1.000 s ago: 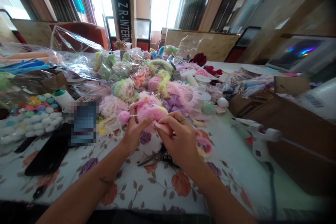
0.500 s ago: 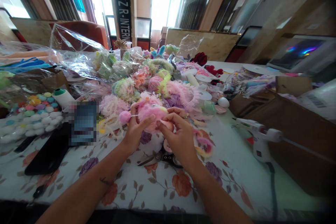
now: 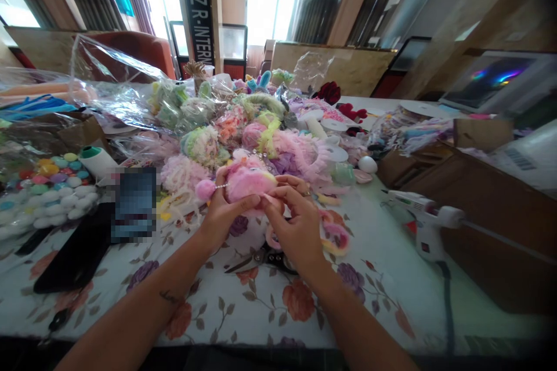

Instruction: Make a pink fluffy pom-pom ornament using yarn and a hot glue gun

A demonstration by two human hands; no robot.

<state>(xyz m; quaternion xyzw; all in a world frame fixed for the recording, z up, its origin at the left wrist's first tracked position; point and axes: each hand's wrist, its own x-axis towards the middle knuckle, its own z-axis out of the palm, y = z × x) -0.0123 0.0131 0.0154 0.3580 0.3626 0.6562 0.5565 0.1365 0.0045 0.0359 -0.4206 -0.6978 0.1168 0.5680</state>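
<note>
A fluffy pink plush piece is held between both hands above the flowered tablecloth. My left hand is closed round its left side, the thumb lying along the lower edge. A pink pompom on a string of white beads hangs out beside that hand. My right hand pinches the lower right edge of the plush piece, its fingers covering part of it. Below the hands lie scissors with dark handles, partly hidden by my right wrist. A pink and yellow fuzzy strip curls to the right.
A heap of yarn and soft trims fills the back. At right are a glue gun and a cardboard box. On the left are bagged pompoms, a thread cone, a black flat object and a blurred-out phone-like item.
The view has shifted slightly, moving the scene a little left. The plush piece is tilted somewhat differently, showing a smoother pink side; both hands keep their hold.
</note>
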